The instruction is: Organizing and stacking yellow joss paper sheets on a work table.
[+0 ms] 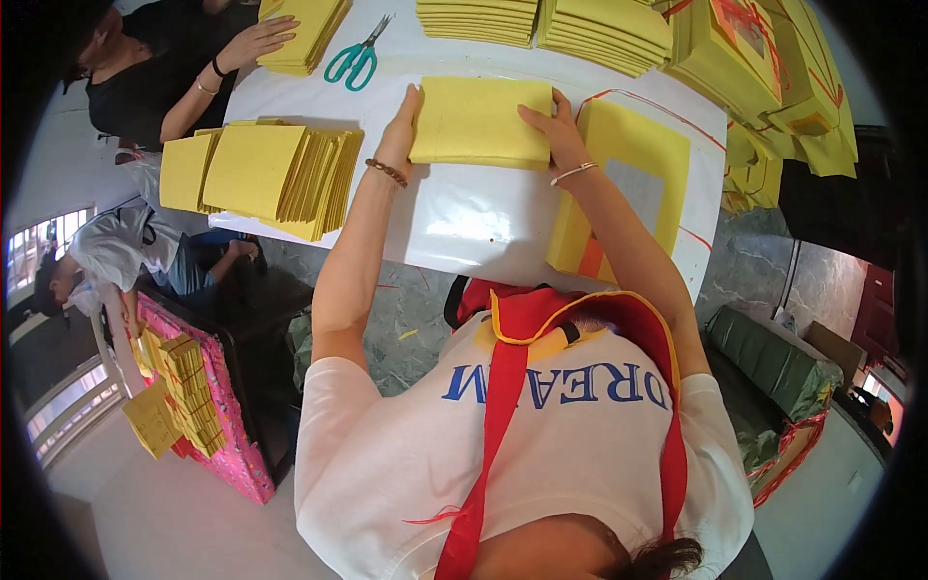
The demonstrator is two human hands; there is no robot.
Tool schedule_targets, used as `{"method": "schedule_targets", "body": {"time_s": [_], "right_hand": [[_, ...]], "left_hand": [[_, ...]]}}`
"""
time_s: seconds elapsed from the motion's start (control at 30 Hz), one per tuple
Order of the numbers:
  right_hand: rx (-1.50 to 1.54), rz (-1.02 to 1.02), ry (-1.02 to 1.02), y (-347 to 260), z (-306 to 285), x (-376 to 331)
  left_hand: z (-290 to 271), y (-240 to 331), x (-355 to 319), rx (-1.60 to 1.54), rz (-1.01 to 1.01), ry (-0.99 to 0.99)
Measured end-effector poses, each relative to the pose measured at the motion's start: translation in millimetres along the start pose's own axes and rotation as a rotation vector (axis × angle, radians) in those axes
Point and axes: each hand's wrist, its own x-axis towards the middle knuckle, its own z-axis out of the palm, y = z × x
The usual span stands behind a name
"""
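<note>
A stack of folded yellow paper [480,121] is held upright-edged between both palms over the white-covered table [454,217]. My left hand [398,128] presses against its left end, fingers along the side. At the opposite end my right hand [561,133] grips it, the thumb laid over the top. Close to my right wrist lies a large yellow sheet [667,159] with a grey rectangle on it, and a red string [667,112] runs along its far side. Whether the stack's underside touches the table, I cannot tell.
Scissors with teal handles [351,70] lie beyond my left hand. Yellow paper piles stand at the left [259,174] and far edge [604,37]. Red-tied yellow bundles [720,58] sit at the far right. A co-worker's hand [259,43] rests on another pile.
</note>
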Motion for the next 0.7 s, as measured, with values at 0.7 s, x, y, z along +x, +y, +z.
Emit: {"method": "schedule_targets", "body": {"time_s": [0.7], "right_hand": [[-0.333,-0.209,-0.134,-25,-8,13]], "left_hand": [[-8,-1,3,0.097,0.372,-0.118]]}}
